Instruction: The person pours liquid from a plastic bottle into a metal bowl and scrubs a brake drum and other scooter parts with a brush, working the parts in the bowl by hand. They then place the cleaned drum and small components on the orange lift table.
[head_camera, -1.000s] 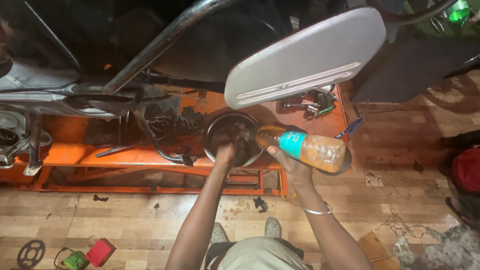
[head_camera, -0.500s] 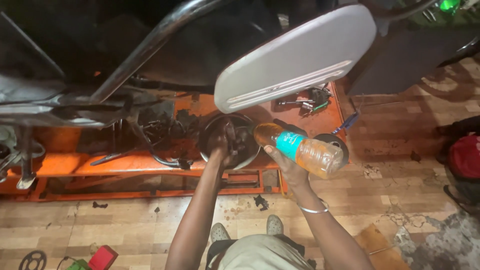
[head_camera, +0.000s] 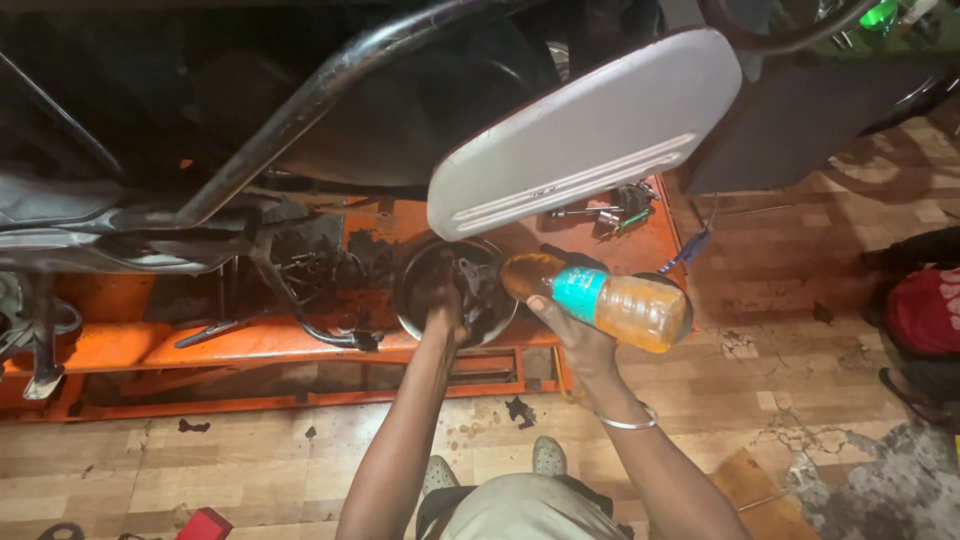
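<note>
My right hand (head_camera: 572, 335) grips a clear plastic bottle (head_camera: 602, 299) of amber liquid with a teal label, tipped on its side with the neck toward a round metal bowl (head_camera: 412, 275). The bowl sits on an orange lift platform (head_camera: 250, 340) and holds dark greasy parts. My left hand (head_camera: 440, 300) reaches into the bowl, fingers down among the parts; whether it grips one is unclear. A silver bangle (head_camera: 627, 423) rings my right wrist.
A grey side panel (head_camera: 590, 130) and dark tubular motorcycle frame (head_camera: 300, 110) hang over the platform. Loose tools (head_camera: 610, 212) lie at its right end. A red bag (head_camera: 925, 310) sits at the right on the tiled floor. My shoes (head_camera: 548, 458) stand below.
The view has shifted slightly upward and left. My hands, bottle and bowl keep nearly the same pose; the bottle stays tipped toward the bowl.
</note>
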